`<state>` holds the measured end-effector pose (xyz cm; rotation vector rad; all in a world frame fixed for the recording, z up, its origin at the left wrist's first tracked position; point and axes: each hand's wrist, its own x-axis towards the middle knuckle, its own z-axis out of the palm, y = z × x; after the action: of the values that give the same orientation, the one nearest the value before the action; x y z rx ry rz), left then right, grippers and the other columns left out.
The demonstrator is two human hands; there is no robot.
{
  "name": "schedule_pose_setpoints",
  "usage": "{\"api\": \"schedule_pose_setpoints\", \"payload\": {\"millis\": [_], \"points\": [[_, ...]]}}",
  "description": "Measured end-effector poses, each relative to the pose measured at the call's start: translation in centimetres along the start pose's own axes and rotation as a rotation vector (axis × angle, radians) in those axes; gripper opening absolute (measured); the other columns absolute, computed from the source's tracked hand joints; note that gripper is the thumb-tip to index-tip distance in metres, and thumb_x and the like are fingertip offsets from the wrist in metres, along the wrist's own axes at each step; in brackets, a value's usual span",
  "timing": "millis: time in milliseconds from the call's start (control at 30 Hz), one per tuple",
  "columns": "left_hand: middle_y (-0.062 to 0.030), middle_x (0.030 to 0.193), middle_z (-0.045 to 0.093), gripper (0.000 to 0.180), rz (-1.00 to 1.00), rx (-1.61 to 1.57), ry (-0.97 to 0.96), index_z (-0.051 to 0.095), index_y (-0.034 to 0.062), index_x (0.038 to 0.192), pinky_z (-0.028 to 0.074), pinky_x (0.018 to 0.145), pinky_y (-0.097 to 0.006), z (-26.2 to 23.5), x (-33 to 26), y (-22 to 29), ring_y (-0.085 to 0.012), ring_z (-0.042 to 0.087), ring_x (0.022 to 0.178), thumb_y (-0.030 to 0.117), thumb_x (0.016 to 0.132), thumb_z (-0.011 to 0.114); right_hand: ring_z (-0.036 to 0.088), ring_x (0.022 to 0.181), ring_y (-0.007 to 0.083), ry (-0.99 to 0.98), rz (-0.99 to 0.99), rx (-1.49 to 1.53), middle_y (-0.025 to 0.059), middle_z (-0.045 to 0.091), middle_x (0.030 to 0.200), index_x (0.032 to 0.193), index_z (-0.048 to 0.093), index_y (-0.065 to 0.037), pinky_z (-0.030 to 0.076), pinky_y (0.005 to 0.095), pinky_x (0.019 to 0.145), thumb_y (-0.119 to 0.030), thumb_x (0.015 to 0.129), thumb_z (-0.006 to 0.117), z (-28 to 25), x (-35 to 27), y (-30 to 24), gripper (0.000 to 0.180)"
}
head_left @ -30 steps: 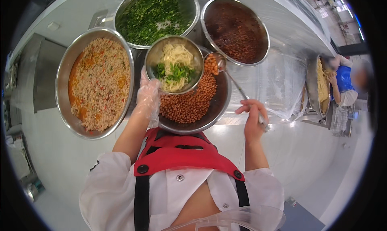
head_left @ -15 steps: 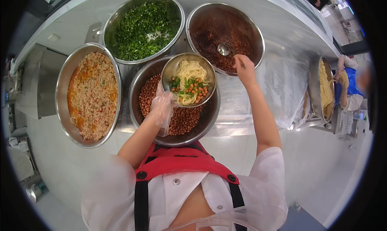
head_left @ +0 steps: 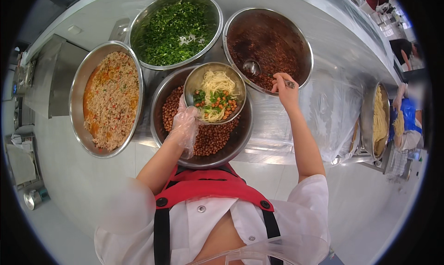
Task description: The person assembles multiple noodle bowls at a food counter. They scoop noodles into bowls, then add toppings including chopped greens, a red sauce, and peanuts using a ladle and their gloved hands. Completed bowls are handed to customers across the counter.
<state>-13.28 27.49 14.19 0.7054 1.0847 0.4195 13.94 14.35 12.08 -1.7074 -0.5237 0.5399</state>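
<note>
My gloved left hand grips the edge of a small metal bowl. Inside are pale noodles, chopped greens and reddish-brown peanuts. It is held over a large bowl of peanuts. My bare right hand is closed on the handle of a ladle, at the near rim of a steel basin. The ladle's cup sits low in the dark red chilli sauce, near the basin's left wall. Fingers hide part of the handle.
A basin of chopped greens stands at the back; another with a crumbly pale mixture in orange oil is on the left. Plastic film covers the counter. On the far right, a person in blue handles noodles by a noodle basin.
The ladle's cup has shifted left and nearer to me within the sauce basin, and its tilt has changed. My left hand and the small bowl stay nearly in place. The whole view has turned slightly.
</note>
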Motion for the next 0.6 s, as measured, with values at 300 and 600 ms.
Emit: {"api": "schedule_pose_setpoints", "payload": {"millis": [300, 600], "points": [[-0.0134, 0.107, 0.051, 0.068, 0.056, -0.085, -0.060, 0.027, 0.0187, 0.134, 0.055, 0.068, -0.038, -0.3, 0.0, -0.4, -0.0261, 0.058, 0.090, 0.002, 0.072, 0.048, 0.058, 0.062, 0.0132, 0.005, -0.194, 0.087, 0.0116, 0.061, 0.075, 0.093, 0.058, 0.002, 0.047, 0.0267, 0.059, -0.013, 0.092, 0.048, -0.1, -4.4, -7.0, 0.018], [-0.0026, 0.084, 0.052, 0.072, 0.188, -0.386, -0.130, 0.024, 0.0136, 0.138, 0.054, 0.065, -0.039, -6.8, -3.9, 2.6, -0.0177, 0.056, 0.074, 0.003, 0.072, 0.052, 0.056, 0.068, 0.0232, -0.433, -1.367, -0.561, 0.0152, 0.061, 0.096, 0.087, 0.062, -0.003, 0.044, 0.0331, 0.062, 0.002, 0.078, 0.058, 9.0, -12.7, -11.9, 0.011]]}}
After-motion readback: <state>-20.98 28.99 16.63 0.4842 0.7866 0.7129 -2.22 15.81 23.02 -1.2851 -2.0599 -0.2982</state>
